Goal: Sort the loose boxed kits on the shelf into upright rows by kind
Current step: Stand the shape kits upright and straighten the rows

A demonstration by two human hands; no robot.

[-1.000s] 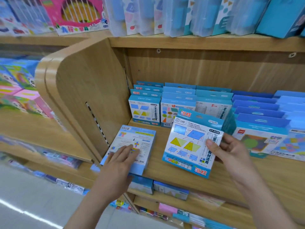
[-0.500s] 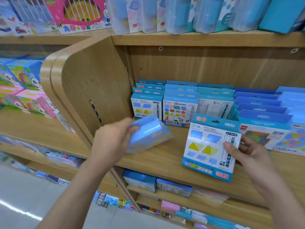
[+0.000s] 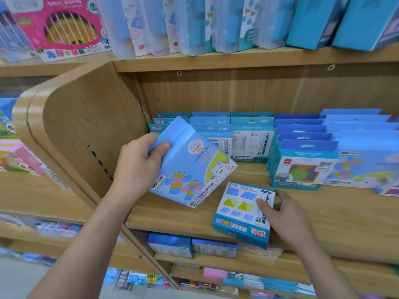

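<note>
My left hand (image 3: 140, 165) grips a light-blue boxed kit with a bear and a coloured cube net (image 3: 190, 167), lifted and tilted above the wooden shelf (image 3: 313, 214), its front facing me. My right hand (image 3: 285, 214) holds a blue-and-white kit printed with triangles and parallelograms (image 3: 241, 210), thumb across its front; the box leans back low over the shelf's front part. Behind them stand upright rows of similar blue kits (image 3: 250, 139) against the back panel.
A curved wooden side panel (image 3: 82, 134) closes the shelf on the left. Rows of darker blue boxed kits (image 3: 302, 162) fill the right part. Clear plastic cases (image 3: 194, 24) stand on the shelf above, more boxes (image 3: 170, 244) on the shelf below.
My left hand lifted the bear kit off the shelf and turned it front side up. My right hand lowered the triangle kit toward the shelf's front.
</note>
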